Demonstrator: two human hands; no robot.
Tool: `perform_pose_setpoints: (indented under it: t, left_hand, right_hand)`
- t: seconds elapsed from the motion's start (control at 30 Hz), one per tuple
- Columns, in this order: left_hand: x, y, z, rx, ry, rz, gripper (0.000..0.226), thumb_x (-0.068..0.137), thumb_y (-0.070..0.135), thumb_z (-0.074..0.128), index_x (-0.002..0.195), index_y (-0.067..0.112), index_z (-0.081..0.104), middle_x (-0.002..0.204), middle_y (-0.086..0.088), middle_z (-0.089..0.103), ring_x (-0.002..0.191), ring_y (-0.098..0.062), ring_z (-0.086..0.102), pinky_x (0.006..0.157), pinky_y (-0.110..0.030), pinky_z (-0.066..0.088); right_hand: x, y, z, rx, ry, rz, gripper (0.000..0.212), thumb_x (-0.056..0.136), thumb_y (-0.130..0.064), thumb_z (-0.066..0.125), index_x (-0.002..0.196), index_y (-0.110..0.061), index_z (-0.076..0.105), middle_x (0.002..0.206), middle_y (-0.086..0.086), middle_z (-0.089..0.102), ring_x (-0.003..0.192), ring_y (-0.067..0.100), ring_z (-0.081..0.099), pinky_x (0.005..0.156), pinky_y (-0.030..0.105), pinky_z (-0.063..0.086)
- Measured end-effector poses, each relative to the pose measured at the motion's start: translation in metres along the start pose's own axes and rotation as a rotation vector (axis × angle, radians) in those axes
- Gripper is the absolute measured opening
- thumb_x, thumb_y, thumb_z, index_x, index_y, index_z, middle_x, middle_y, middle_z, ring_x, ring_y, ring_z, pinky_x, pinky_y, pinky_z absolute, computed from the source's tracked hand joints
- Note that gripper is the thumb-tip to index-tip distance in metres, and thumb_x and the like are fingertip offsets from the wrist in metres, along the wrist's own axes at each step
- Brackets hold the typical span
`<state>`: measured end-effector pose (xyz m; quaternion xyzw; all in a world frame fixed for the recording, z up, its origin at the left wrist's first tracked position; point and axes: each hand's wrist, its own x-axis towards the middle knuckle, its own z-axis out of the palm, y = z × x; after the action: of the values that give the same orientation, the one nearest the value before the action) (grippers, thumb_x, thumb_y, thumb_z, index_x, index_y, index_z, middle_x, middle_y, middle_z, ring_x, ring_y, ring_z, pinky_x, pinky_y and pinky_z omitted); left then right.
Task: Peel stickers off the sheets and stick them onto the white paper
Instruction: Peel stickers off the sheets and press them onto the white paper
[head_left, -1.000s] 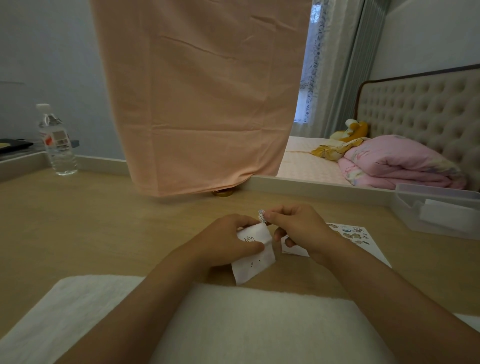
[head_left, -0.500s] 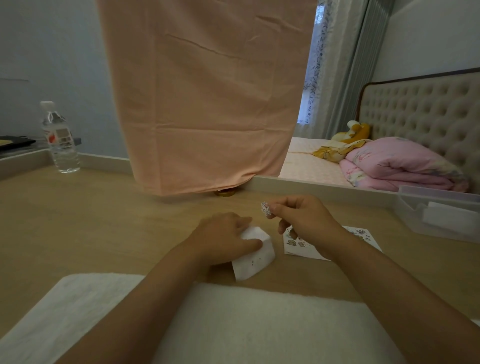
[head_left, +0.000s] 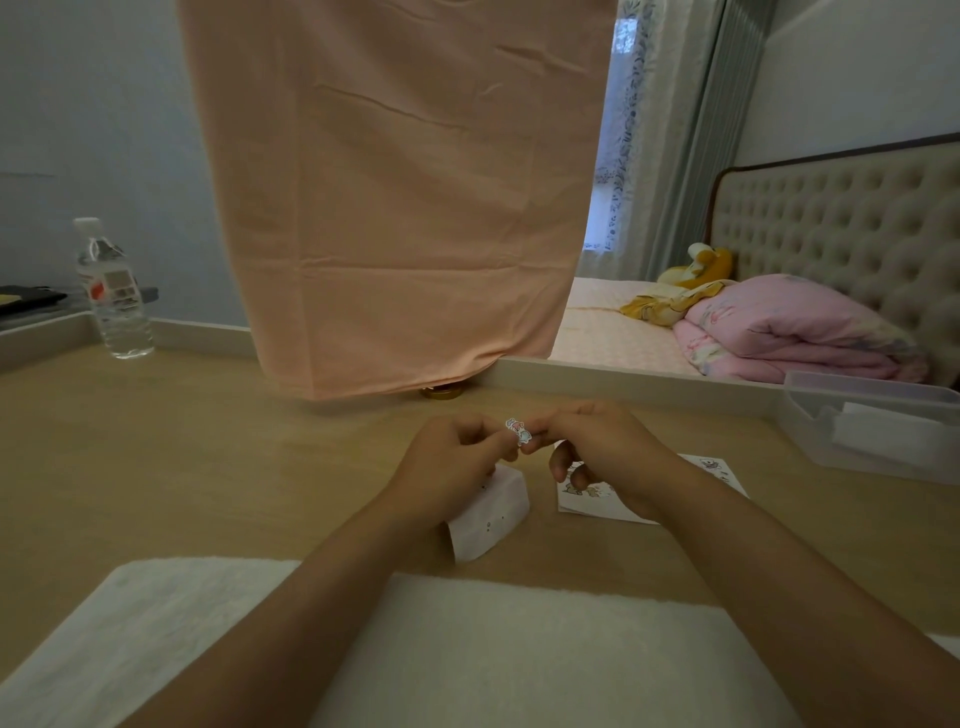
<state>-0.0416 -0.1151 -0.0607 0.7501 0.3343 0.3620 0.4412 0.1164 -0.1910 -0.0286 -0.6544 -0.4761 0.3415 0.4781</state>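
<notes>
A small peeled cartoon sticker (head_left: 518, 431) is held above the wooden table between the fingertips of both hands. My right hand (head_left: 608, 454) pinches it from the right with thumb and forefinger. My left hand (head_left: 457, 465) has its fingers curled and meets the sticker from the left. A folded piece of white paper (head_left: 493, 514) lies on the table just under my left hand. The sticker sheet (head_left: 597, 501) lies flat beneath my right hand and is partly hidden by it.
A white towel (head_left: 156, 623) covers the near table edge under my forearms. A water bottle (head_left: 111, 291) stands at the far left. A clear plastic box (head_left: 872, 431) sits at the right. A peach cloth (head_left: 395, 208) hangs behind the hands, with a bed beyond.
My left hand has let go of the white paper and risen to meet the sticker in my right hand. The paper now lies on the table.
</notes>
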Motion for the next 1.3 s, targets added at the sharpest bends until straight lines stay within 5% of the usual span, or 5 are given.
perform_pose_setpoints:
  t: [0.3,0.5,0.67,1.03,1.3]
  left_hand:
    - [0.003,0.001,0.008,0.002,0.053,0.010,0.021,0.090,0.023,0.068,0.070,0.021,0.074,0.080,0.002,0.072,0.066,-0.005,0.059,0.068,-0.031,0.049]
    - [0.006,0.017,0.013,0.046,-0.022,0.044,0.019,0.094,0.032,0.064,0.082,0.023,0.076,0.088,0.001,0.074,0.078,-0.016,0.064,0.069,-0.029,0.047]
    - [0.016,0.033,0.032,0.112,-0.112,0.076,0.018,0.094,0.032,0.063,0.082,0.023,0.073,0.087,0.007,0.074,0.080,-0.012,0.064,0.080,-0.038,0.051]
    - [0.040,0.056,0.093,0.397,-0.113,0.252,0.014,0.095,0.038,0.060,0.087,0.035,0.071,0.075,0.016,0.069,0.071,0.000,0.063,0.064,-0.028,0.051]
    - [0.042,0.061,0.126,-0.050,-0.248,-0.296,0.018,0.091,0.028,0.065,0.095,0.016,0.079,0.088,0.007,0.078,0.079,-0.012,0.067,0.068,-0.029,0.042]
  right_hand:
    - [0.001,0.005,-0.005,-0.348,0.114,-0.204,0.045,0.093,-0.011,0.053,0.132,-0.033,0.063,0.090,-0.008,0.074,0.056,0.009,0.062,0.050,0.017,0.045]
    - [-0.004,-0.002,-0.030,-0.253,0.074,-0.203,0.009,0.092,-0.026,0.069,0.093,-0.024,0.078,0.084,0.002,0.075,0.060,0.008,0.063,0.049,0.019,0.044]
    - [-0.010,-0.004,-0.057,-0.302,0.088,-0.249,0.011,0.093,-0.025,0.070,0.090,-0.016,0.076,0.056,-0.018,0.065,0.049,-0.001,0.055,0.046,0.011,0.039]
    - [-0.017,0.021,-0.116,-0.389,0.200,-0.258,0.014,0.091,-0.028,0.073,0.077,-0.024,0.075,0.064,-0.009,0.067,0.053,0.004,0.057,0.047,0.016,0.043]
    - [-0.013,0.054,-0.126,-0.678,0.314,-0.240,0.010,0.091,-0.036,0.068,0.082,-0.036,0.072,0.084,-0.018,0.070,0.066,0.001,0.059,0.066,0.031,0.053]
